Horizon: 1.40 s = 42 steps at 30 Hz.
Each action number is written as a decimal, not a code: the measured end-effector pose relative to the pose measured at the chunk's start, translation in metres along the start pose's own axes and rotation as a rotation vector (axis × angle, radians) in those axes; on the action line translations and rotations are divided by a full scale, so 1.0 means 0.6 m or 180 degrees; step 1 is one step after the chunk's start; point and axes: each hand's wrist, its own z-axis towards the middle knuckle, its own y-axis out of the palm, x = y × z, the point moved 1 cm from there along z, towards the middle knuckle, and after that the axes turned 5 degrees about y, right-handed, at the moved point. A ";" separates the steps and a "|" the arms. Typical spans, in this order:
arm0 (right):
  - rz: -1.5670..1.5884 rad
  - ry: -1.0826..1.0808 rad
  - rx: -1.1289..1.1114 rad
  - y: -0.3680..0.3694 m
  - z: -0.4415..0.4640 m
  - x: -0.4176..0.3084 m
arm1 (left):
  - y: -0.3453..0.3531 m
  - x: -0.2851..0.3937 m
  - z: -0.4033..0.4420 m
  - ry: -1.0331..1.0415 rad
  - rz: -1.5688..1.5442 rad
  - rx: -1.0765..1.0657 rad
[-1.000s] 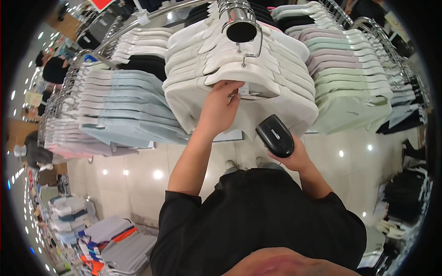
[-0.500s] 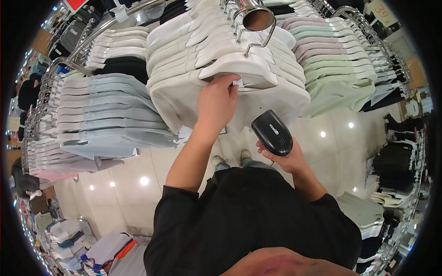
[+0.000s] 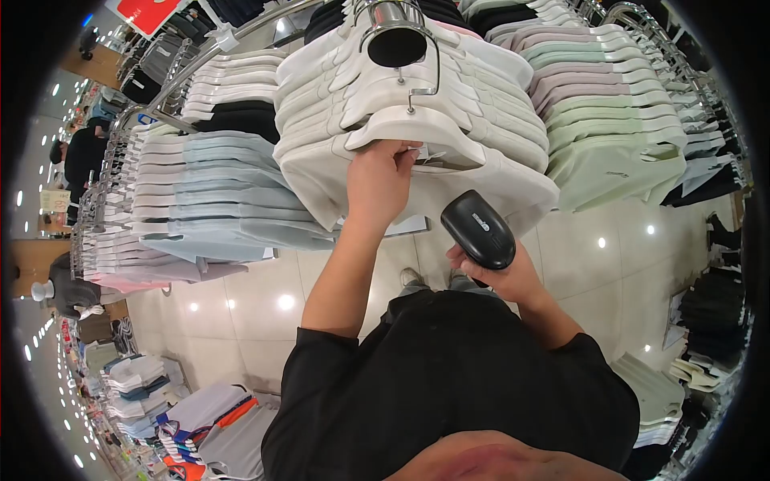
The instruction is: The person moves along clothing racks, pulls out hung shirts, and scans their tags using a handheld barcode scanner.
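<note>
My left hand (image 3: 378, 183) is at the neck opening of the front white shirt (image 3: 465, 188), its fingers pinched on a small white tag (image 3: 423, 151) inside the collar. The shirt hangs on a white hanger (image 3: 417, 128) at the near end of a metal rail (image 3: 395, 40). To the right and lower, my right hand (image 3: 509, 274) is wrapped round the handle of a black handheld scanner (image 3: 479, 229). The scanner's rounded head points up and left, below the shirt's collar. My fingertips on the tag are partly hidden.
Light blue shirts (image 3: 233, 192) hang at the left and green shirts (image 3: 613, 164) at the right. Folded clothes (image 3: 212, 413) lie at the lower left. A person in black (image 3: 84, 152) is at the far left. Tiled floor (image 3: 265, 337) lies below the racks.
The camera view has shifted back and forth. My left hand stays at the collar, its fingers closer together on the tag. The scanner has tilted slightly and moved a little up.
</note>
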 end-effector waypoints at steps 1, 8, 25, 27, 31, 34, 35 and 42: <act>-0.0086 0.0059 -0.0041 -0.001 -0.002 -0.001 | 0.000 0.002 0.000 -0.0007 -0.0024 -0.0012; -0.0121 0.0019 -0.0080 -0.008 -0.014 -0.009 | 0.008 0.005 -0.001 -0.0073 -0.0077 -0.0008; -0.0441 -0.0158 0.0306 -0.078 -0.056 0.002 | 0.020 0.015 -0.051 0.0970 0.1021 0.0758; -0.0389 -0.0231 0.0446 -0.098 -0.062 0.007 | -0.005 0.016 -0.080 0.1224 0.1031 0.1168; -0.0478 -0.0353 0.0779 -0.140 -0.078 0.001 | -0.097 -0.001 -0.082 0.1555 0.1628 0.2036; -0.0480 -0.0304 0.1044 -0.171 -0.082 0.002 | -0.151 -0.017 -0.055 0.1193 0.2151 0.1360; -0.0496 -0.0342 0.0990 -0.177 -0.080 0.002 | -0.160 -0.020 -0.052 0.1181 0.2190 0.1415; -0.0391 -0.0571 0.0846 -0.196 -0.082 0.014 | -0.158 -0.048 -0.048 0.0814 0.1637 0.0096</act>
